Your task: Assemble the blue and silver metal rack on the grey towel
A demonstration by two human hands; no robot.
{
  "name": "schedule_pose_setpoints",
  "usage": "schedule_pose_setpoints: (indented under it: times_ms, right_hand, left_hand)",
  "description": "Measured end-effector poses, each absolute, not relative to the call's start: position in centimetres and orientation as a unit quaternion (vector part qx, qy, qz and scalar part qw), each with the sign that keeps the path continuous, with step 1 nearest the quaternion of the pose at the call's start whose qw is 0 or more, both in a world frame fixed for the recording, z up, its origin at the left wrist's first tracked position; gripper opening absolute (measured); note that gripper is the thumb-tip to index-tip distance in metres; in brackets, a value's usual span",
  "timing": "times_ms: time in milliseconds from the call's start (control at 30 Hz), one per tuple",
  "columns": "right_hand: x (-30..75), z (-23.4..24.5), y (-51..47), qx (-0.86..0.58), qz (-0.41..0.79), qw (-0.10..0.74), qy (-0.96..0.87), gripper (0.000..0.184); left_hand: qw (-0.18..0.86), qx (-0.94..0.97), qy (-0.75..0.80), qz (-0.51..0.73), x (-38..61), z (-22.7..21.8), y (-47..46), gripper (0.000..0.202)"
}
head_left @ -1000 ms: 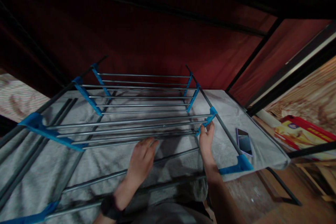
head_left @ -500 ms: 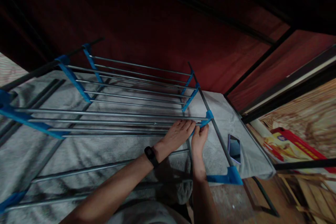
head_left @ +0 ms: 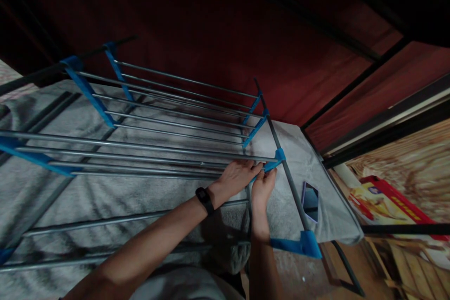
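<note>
A rack of grey metal tubes and blue plastic brackets lies across the grey blanket. My left hand (head_left: pixel 239 174), with a black band on its wrist, is closed on a metal tube (head_left: pixel 168 160) close to its right end. Beside it, my right hand (head_left: pixel 262 190) pinches the blue bracket (head_left: pixel 271 166) from below. This bracket hooks onto the right side pole (head_left: pixel 292 185). The tube ends at the bracket are partly hidden behind my fingers. At the far end of these tubes, on the left, is another blue bracket (head_left: pixel 42 159).
A phone (head_left: pixel 311 201) lies on the grey blanket (head_left: pixel 284 136), right of the side pole. Nearer me is a blue corner bracket (head_left: pixel 311 243). Dark red fabric (head_left: pixel 197 51) hangs behind the rack. A red and yellow box (head_left: pixel 383 201) and wooden slats (head_left: pixel 409 262) are at right.
The view has shifted slightly, with the rack's left end sliding left and up. Both hands stay at the same bracket, my right hand a little further left.
</note>
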State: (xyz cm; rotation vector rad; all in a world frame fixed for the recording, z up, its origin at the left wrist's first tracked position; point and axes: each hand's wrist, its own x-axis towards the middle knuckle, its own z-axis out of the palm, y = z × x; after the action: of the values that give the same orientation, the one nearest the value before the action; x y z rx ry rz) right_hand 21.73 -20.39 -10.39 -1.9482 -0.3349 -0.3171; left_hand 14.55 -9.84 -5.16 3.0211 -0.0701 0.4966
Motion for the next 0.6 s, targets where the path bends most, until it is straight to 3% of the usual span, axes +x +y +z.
schedule_pose_setpoints:
  times_ms: [600]
  right_hand:
    - [21.38,-10.43,-20.20,-0.819,-0.155,0.535,-0.139,0.023]
  left_hand:
    - [0.030,0.990,-0.017,0.138,14.49,-4.63,-10.02,0.040]
